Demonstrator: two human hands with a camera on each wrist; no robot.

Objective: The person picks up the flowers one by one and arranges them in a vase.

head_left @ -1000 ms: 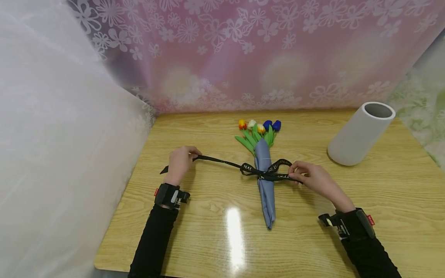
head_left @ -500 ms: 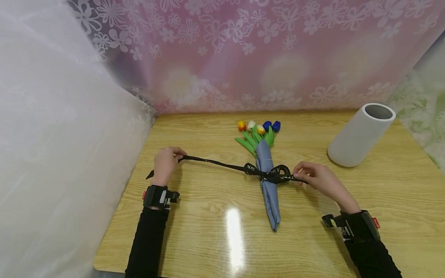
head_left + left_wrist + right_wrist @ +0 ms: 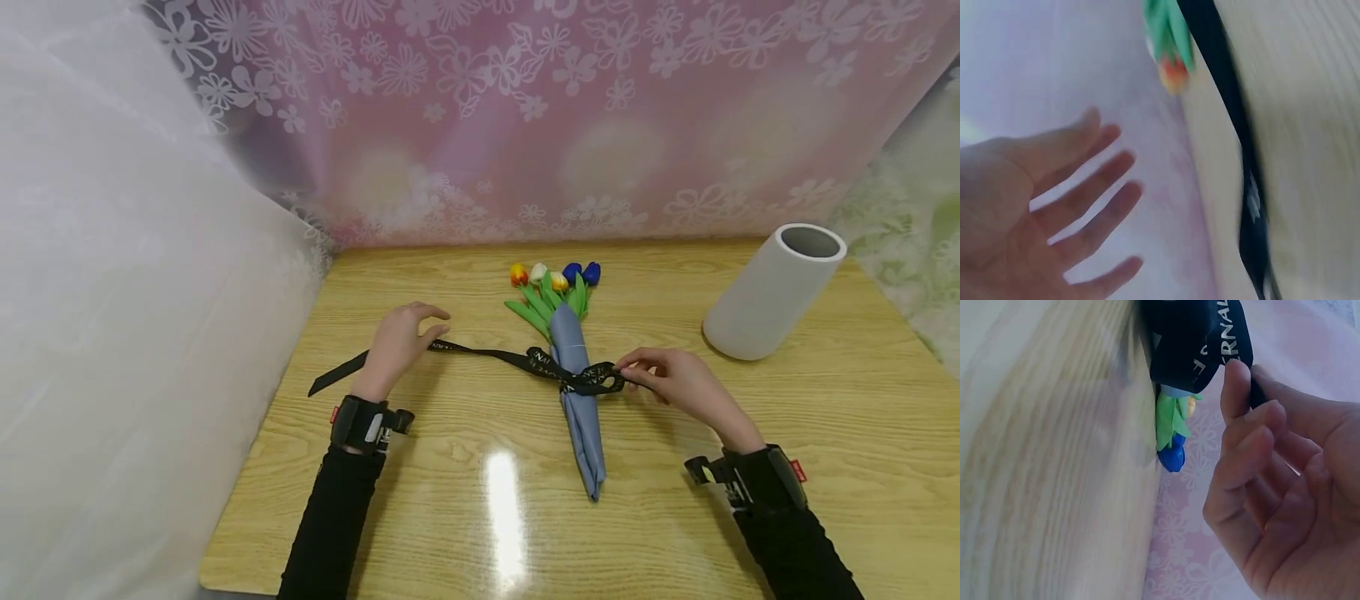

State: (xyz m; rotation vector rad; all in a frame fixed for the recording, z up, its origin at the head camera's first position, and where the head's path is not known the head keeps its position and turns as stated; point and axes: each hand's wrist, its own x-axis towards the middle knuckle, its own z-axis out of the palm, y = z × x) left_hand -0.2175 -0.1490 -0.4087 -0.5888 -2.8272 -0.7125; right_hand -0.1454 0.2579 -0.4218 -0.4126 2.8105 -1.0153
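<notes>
A bouquet of tulips, wrapped in blue-grey paper (image 3: 583, 437), lies in the middle of the table with its blooms (image 3: 558, 280) toward the back. Around the wrap runs a black ribbon (image 3: 491, 354) with white lettering, tied in a bow (image 3: 596, 379). My left hand (image 3: 393, 346) hovers over the ribbon's long left tail; its fingers are spread and relaxed in the left wrist view, and the ribbon (image 3: 1235, 106) lies apart from them. At the bow's right side, my right hand (image 3: 678, 383) pinches the ribbon (image 3: 1235, 331) between thumb and index finger.
A white vase (image 3: 772, 292) stands tilted-looking at the table's back right. Behind the wooden table (image 3: 420, 517) hangs a pink floral curtain (image 3: 480, 125), and a white sheet (image 3: 135, 292) borders the left side.
My left hand pulled the ribbon tail leftward, then let it go and came back right. The bow's right loop became smaller. My right hand kept its pinch, shifting slightly right and back.
</notes>
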